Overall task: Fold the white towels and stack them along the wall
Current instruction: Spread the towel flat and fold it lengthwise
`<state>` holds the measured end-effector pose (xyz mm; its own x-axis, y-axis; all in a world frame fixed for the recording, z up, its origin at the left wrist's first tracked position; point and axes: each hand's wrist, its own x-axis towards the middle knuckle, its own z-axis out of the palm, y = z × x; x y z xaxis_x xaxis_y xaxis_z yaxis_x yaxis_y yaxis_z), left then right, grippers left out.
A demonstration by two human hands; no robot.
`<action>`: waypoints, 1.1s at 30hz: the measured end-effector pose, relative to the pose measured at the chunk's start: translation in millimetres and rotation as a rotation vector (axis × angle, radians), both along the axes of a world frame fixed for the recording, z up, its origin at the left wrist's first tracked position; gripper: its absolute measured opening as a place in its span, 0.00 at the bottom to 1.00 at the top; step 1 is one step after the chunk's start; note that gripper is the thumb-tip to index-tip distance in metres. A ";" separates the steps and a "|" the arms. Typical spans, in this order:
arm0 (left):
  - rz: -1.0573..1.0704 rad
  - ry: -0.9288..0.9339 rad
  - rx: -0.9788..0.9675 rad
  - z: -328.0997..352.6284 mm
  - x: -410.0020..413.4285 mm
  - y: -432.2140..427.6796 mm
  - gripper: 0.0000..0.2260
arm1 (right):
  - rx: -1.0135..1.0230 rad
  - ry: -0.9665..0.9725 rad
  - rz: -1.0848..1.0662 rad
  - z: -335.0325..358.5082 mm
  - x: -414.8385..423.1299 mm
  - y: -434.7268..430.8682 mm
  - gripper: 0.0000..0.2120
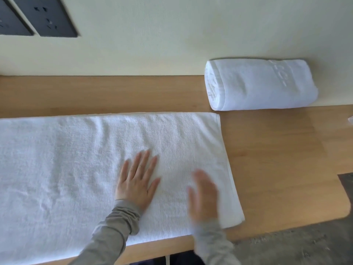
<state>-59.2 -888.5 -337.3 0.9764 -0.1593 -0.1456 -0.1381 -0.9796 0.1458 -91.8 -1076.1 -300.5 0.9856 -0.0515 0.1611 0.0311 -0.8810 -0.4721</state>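
A long white towel (80, 161) lies spread flat on the wooden table (277, 150), its right end near the table's corner. The left hand (137, 182) rests on it palm down with fingers straight and spread; the right hand (204, 194) is beside it over the towel, blurred but with fingers extended. A rolled towel (259, 84) sits against the wall (172, 35), well apart.

A light wooden table (267, 150) with a rounded near-right corner fills the middle. Behind its far edge rises a cream wall (152, 35). High above the table's left part, a dark socket panel (51, 16) sits beside a second panel (9, 22). Below the table's near-right corner lies mottled grey floor (296, 249).
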 end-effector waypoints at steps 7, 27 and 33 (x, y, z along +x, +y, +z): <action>0.093 -0.039 -0.037 -4.6 -2.5 3.8 0.29 | -0.473 0.225 0.458 -33.9 61.9 -18.6 0.27; 0.078 -0.014 -0.025 -8.8 0.6 3.4 0.42 | -0.511 0.256 0.407 -33.5 216.4 -63.3 0.27; 0.081 0.009 -0.025 -7.2 0.9 2.3 0.42 | -0.329 0.105 0.531 -26.8 161.8 -9.7 0.28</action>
<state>-58.3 -886.2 -344.5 0.9848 -0.0839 -0.1518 -0.0574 -0.9835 0.1713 70.0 -1085.8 -327.2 0.8744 0.4850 -0.0141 0.4723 -0.8576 -0.2034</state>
